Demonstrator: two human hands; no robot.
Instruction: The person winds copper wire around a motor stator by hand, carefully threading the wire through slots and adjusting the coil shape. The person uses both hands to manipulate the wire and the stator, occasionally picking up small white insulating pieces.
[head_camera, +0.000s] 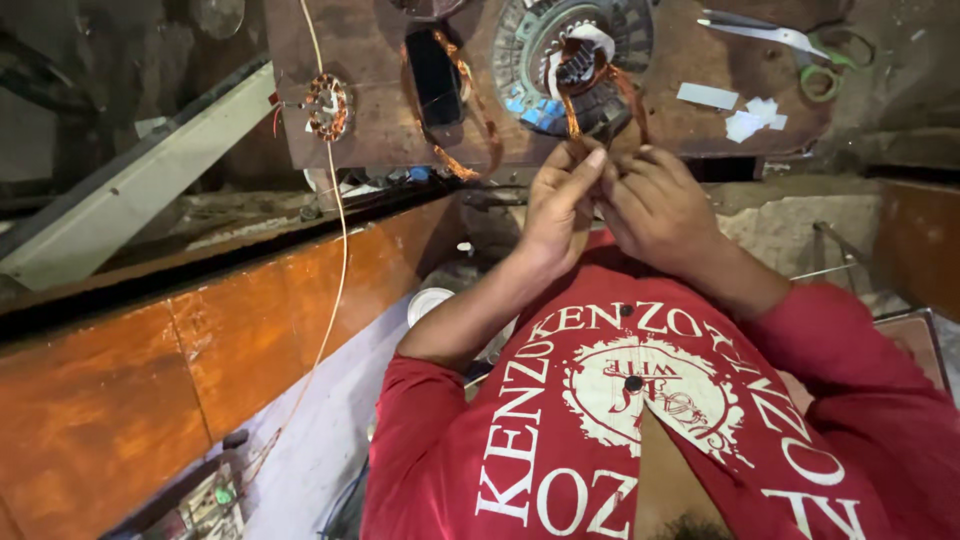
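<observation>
Both of your hands meet just below the edge of the wooden bench (380, 140), fingers pinched together on a thin strand of copper wire (572, 118). Your left hand (560, 205) has its thumb and forefinger closed on the strand, and your right hand (655, 205) is curled beside it, fingertips touching the same spot. From that pinch the wire runs straight away from you, up into the round motor stator (570, 50) lying flat on the bench, so its long axis points ahead and slightly left of your knuckles. The left hand sits a little nearer the stator. A looser copper coil loop (455, 110) hangs off the bench edge to the left of your hands, and a small wound coil (328, 106) lies further left. Scissors (790, 42) and white paper slips (740, 110) rest well to the right.
</observation>
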